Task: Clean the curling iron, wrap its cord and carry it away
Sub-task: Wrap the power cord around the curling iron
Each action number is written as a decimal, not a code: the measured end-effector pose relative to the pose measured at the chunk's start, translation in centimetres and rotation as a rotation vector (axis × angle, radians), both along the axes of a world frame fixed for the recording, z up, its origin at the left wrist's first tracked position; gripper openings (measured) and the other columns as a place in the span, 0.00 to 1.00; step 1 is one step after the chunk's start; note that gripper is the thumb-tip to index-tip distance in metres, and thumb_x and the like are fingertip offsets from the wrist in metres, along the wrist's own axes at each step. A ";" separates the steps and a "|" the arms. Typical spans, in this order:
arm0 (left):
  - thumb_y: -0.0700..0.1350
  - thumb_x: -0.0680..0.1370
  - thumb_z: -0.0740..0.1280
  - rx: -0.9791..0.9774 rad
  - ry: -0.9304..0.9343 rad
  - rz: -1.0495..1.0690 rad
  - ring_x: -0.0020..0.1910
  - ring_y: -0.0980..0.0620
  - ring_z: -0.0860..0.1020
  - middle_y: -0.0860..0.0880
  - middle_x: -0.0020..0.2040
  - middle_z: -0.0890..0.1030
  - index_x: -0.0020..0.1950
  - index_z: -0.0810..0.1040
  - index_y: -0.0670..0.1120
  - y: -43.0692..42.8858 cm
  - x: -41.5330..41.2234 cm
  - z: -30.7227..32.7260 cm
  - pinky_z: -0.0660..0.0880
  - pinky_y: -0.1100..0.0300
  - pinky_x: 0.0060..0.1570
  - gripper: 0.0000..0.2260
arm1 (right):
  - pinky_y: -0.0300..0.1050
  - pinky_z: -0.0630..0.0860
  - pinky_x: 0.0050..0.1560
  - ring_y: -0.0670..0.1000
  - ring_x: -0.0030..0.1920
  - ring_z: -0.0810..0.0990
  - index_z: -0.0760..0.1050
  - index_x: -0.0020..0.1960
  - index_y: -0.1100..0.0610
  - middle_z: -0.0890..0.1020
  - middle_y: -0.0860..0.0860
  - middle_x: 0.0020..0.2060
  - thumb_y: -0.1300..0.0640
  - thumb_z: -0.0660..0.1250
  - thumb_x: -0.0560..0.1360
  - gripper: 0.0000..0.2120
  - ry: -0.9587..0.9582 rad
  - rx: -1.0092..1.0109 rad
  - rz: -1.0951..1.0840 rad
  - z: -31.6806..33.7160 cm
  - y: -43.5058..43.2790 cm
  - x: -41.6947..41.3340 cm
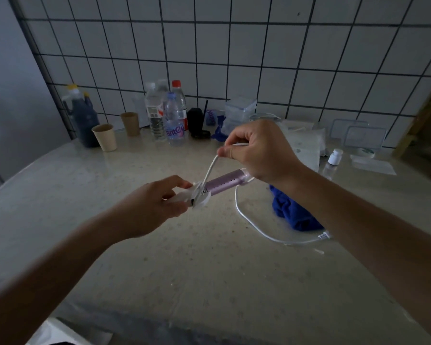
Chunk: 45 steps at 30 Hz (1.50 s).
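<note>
From the head view, the curling iron (224, 181) is held just above the pale counter (209, 270), between the two hands. Its long axis runs from lower left to upper right. The left hand (159, 202) has its fingers curled round the white handle end. The purple barrel points away toward the right wrist.

The right hand (259, 150) hovers above the barrel, with thumb and fingers pinched on the white cord (210, 170). From that pinch the cord drops taut, down and to the left, to where handle meets barrel. The right hand is therefore the nearer one to the slack. Any winding would likely have to circle across the barrel's axis, with the left hand holding the iron steady.

The rest of the cord trails over the counter in a loose curve to the plug (324, 236), which lies just beside the right forearm. A crumpled blue cloth (291, 212) lies inside that curve.

The barrel tip is hidden behind the right wrist, and most of the handle is hidden inside the left palm. In the dim light it is hard to tell whether any turns already sit round the iron.
</note>
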<state>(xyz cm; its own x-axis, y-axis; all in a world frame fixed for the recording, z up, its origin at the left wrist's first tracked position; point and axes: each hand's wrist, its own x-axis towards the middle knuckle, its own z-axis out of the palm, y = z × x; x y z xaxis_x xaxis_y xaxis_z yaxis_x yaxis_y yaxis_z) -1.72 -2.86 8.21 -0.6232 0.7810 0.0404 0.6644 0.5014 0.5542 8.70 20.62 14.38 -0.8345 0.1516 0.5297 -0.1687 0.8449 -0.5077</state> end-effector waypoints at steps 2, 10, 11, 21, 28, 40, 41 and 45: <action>0.47 0.82 0.68 0.023 -0.057 -0.061 0.33 0.61 0.78 0.55 0.40 0.83 0.67 0.75 0.61 -1.0 0.1 1.0 0.74 0.63 0.33 0.15 | 0.36 0.70 0.30 0.42 0.24 0.72 0.86 0.42 0.55 0.81 0.46 0.28 0.51 0.79 0.74 0.08 -0.071 -0.038 0.001 -0.2 1.3 0.1; 0.53 0.79 0.68 0.419 -0.342 -0.320 0.31 0.44 0.74 0.41 0.44 0.82 0.68 0.76 0.54 -4.1 0.7 3.5 0.75 0.57 0.28 0.17 | 0.42 0.66 0.28 0.45 0.27 0.70 0.85 0.47 0.57 0.81 0.52 0.30 0.59 0.69 0.80 0.06 -0.389 -0.496 0.191 -1.5 3.8 1.8; 0.53 0.79 0.67 0.454 -0.346 -0.284 0.31 0.43 0.73 0.41 0.44 0.82 0.68 0.76 0.54 -3.5 0.7 3.4 0.74 0.56 0.28 0.17 | 0.39 0.66 0.26 0.45 0.25 0.68 0.85 0.47 0.56 0.79 0.51 0.29 0.54 0.70 0.79 0.07 -0.424 -0.460 0.188 -2.4 2.9 1.9; 0.50 0.82 0.69 -0.085 0.101 -0.051 0.37 0.65 0.79 0.60 0.44 0.82 0.65 0.72 0.67 -0.9 1.0 2.3 0.71 0.65 0.35 0.16 | 0.34 0.74 0.35 0.42 0.30 0.78 0.86 0.42 0.50 0.84 0.44 0.31 0.53 0.76 0.77 0.05 -0.412 -0.036 0.247 -1.5 -1.3 4.1; 0.50 0.80 0.70 0.145 -0.471 -0.342 0.34 0.49 0.78 0.44 0.45 0.85 0.65 0.79 0.58 -5.2 1.6 2.3 0.77 0.60 0.33 0.14 | 0.32 0.74 0.32 0.39 0.30 0.79 0.87 0.40 0.49 0.85 0.45 0.31 0.46 0.78 0.67 0.07 -0.358 -0.342 0.320 -2.0 1.2 1.8; 0.46 0.82 0.66 0.341 -0.108 -0.089 0.31 0.54 0.76 0.49 0.42 0.84 0.64 0.76 0.63 -5.3 0.2 1.9 0.75 0.57 0.31 0.14 | 0.32 0.70 0.33 0.37 0.33 0.78 0.78 0.42 0.44 0.81 0.37 0.33 0.48 0.71 0.81 0.08 -0.621 0.061 0.256 -5.9 -5.4 3.6; 0.47 0.82 0.67 0.270 -0.032 -0.041 0.31 0.56 0.77 0.52 0.41 0.83 0.64 0.75 0.64 -4.6 0.2 1.4 0.75 0.58 0.33 0.14 | 0.32 0.70 0.33 0.35 0.34 0.78 0.78 0.42 0.43 0.80 0.35 0.33 0.48 0.72 0.80 0.08 -0.599 0.088 0.255 -5.1 -6.0 3.8; 0.49 0.82 0.68 0.017 0.152 0.006 0.38 0.67 0.79 0.60 0.42 0.81 0.69 0.74 0.61 -4.0 0.7 0.4 0.70 0.70 0.33 0.17 | 0.32 0.70 0.32 0.38 0.28 0.75 0.81 0.41 0.45 0.80 0.36 0.30 0.52 0.71 0.81 0.10 -0.417 0.072 0.244 -1.8 -5.1 4.1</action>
